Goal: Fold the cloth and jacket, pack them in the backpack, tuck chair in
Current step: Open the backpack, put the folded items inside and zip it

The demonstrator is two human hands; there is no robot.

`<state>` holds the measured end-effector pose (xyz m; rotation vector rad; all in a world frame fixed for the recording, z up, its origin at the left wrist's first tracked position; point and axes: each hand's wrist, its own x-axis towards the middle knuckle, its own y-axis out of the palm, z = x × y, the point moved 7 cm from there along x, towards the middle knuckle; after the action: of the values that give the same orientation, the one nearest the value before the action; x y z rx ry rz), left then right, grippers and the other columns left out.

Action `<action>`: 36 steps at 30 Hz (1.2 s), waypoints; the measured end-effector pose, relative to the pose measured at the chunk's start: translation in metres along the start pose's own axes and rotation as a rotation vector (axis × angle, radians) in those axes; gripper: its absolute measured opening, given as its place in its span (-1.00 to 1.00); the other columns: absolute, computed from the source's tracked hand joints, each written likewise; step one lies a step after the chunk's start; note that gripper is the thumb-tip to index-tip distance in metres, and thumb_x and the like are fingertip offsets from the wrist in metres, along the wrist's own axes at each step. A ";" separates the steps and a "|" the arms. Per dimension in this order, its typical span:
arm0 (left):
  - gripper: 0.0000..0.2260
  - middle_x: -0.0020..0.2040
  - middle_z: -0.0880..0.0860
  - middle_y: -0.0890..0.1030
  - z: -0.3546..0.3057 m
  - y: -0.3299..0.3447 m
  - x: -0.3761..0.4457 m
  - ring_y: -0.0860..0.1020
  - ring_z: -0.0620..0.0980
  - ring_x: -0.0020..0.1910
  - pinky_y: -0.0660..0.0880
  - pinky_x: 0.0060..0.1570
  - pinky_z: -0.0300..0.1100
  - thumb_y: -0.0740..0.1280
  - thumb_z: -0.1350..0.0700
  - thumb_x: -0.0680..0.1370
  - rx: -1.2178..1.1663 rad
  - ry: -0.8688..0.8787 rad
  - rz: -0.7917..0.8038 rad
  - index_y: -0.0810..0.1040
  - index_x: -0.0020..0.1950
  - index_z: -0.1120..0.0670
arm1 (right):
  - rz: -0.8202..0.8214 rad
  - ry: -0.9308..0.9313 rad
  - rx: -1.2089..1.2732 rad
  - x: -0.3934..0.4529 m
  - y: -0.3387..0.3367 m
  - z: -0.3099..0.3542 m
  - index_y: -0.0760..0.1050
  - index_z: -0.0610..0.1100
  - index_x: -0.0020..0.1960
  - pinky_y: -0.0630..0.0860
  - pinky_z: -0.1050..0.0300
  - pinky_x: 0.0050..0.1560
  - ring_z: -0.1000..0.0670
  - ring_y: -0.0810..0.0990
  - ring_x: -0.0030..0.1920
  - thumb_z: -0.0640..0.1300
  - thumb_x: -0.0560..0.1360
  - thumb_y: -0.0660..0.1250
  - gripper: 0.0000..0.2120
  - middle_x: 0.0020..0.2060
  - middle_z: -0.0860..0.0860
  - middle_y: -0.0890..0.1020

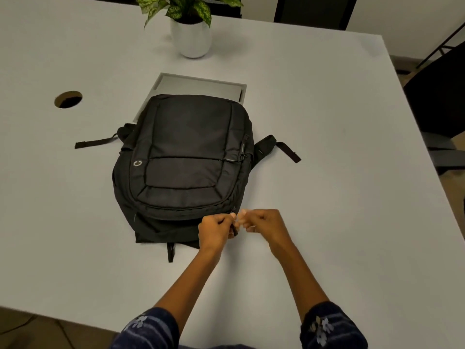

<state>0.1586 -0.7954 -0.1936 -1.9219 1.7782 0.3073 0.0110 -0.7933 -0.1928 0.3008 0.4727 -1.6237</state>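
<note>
two dark blue patterned sleeves (148, 331) sit at the near edge of the pale grey table (327, 147), and bare forearms reach forward from them. the left hand (215, 229) has its fingers curled, pinching a small dark zipper pull at the near right corner of the black fabric backpack (183, 157). the right hand (264, 221) is just beside it, fingers curled too, its fingertips blurred; it seems to pinch something at the same spot, but i cannot tell what, if anything, it holds. the backpack lies flat on its back in the middle of the table, its zips drawn closed as far as can be seen, straps (97, 142) trailing out to both sides. its far end overlaps a flat light grey tray-like panel (201, 85). a round cable hole (68, 99) sits toward the left edge. a white pot holding a green speckled leafy plant (190, 34) stands near the far edge. a dark chair (437, 102) stands beyond the right edge.
</note>
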 end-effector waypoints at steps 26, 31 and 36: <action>-0.83 -0.39 -0.06 0.58 -0.025 -0.026 -0.003 0.56 -0.15 -0.43 0.52 -0.32 -0.37 0.34 0.08 0.54 0.345 0.230 -0.035 0.66 -0.17 0.12 | -0.249 0.468 0.277 0.070 -0.008 -0.002 0.52 -0.35 0.01 0.54 0.17 -0.35 -0.08 0.57 -0.20 -0.24 0.41 0.46 -0.75 0.05 -0.25 0.62; -0.83 -0.34 0.01 0.61 -0.029 -0.019 -0.005 0.56 -0.12 -0.41 0.55 -0.28 -0.31 0.34 0.10 0.54 0.360 0.249 0.004 0.67 -0.13 0.15 | -0.108 0.459 0.209 0.049 -0.003 0.001 0.55 -0.34 -0.06 0.60 0.15 -0.29 -0.06 0.63 -0.26 0.04 0.40 0.46 -0.58 -0.24 -0.15 0.65; -0.81 -0.30 0.00 0.60 -0.033 -0.013 -0.009 0.53 -0.16 -0.40 0.52 -0.26 -0.34 0.32 0.09 0.55 0.411 0.292 0.003 0.66 -0.06 0.17 | 0.035 0.474 0.266 0.029 0.022 -0.002 0.53 -0.31 -0.17 0.64 0.16 -0.31 -0.02 0.68 -0.39 -0.12 0.34 0.53 -0.72 -0.45 -0.09 0.66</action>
<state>0.1649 -0.8034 -0.1587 -1.7280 1.8460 -0.3338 0.0295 -0.8188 -0.2105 0.9006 0.6030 -1.5787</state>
